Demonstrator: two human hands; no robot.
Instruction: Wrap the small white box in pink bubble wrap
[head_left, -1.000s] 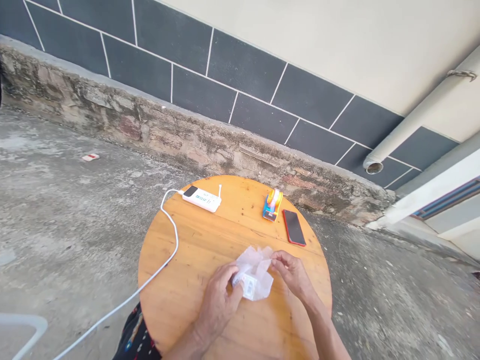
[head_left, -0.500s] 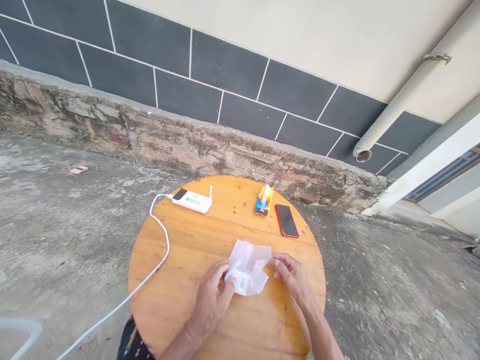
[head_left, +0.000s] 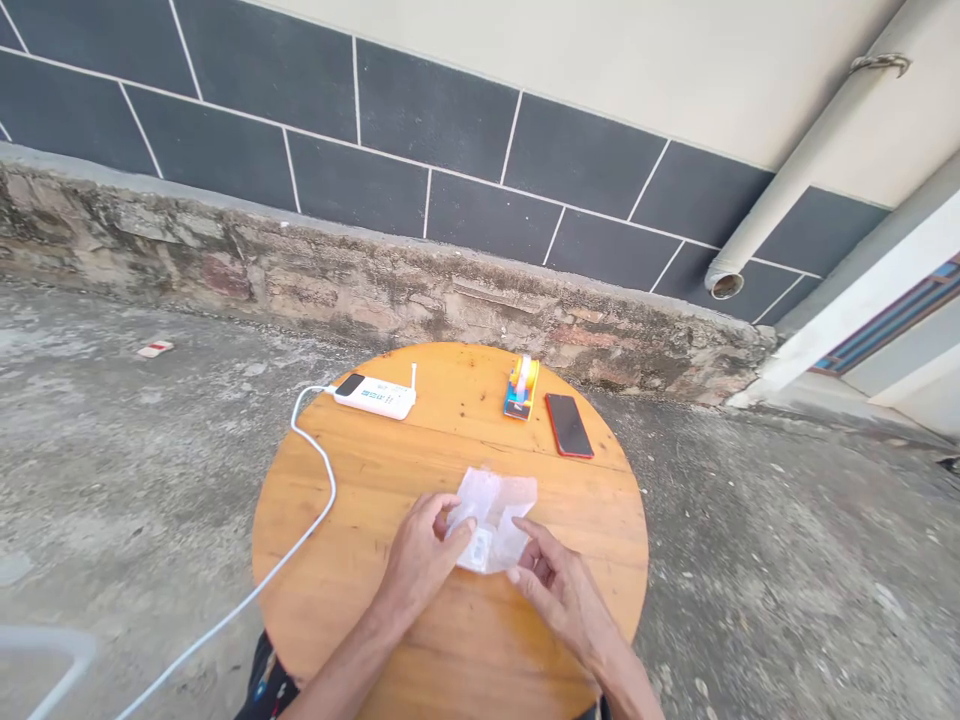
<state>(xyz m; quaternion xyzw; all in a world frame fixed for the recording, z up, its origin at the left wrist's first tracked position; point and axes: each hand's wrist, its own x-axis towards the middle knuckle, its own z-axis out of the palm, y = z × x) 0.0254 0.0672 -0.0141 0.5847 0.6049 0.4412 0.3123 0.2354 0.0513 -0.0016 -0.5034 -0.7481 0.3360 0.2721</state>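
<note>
A crumpled sheet of translucent white plastic wrap (head_left: 517, 490) lies on the round wooden table in front of me. On its lower part sits a small white piece with a printed label (head_left: 478, 548); what it is, I cannot make out. My left hand (head_left: 427, 545) pinches the wrap's left side, thumb over the sheet beside the label. At the right edge, my right hand (head_left: 551, 580) is curved with thumb and forefinger apart, its fingertips close to or touching the wrap.
The wooden table (head_left: 337, 590) bears a white device (head_left: 375, 396) with a white cable (head_left: 330, 490), a small yellow and blue tape dispenser (head_left: 520, 388) and a red-edged phone (head_left: 568, 425). A stone-based wall (head_left: 337, 270) stands behind. A red and white packet (head_left: 155, 349) lies on the concrete.
My right hand has moved left to the wrap's right edge, with thumb and forefinger spreading apart. The left hand keeps its hold. The view has shifted slightly.
</note>
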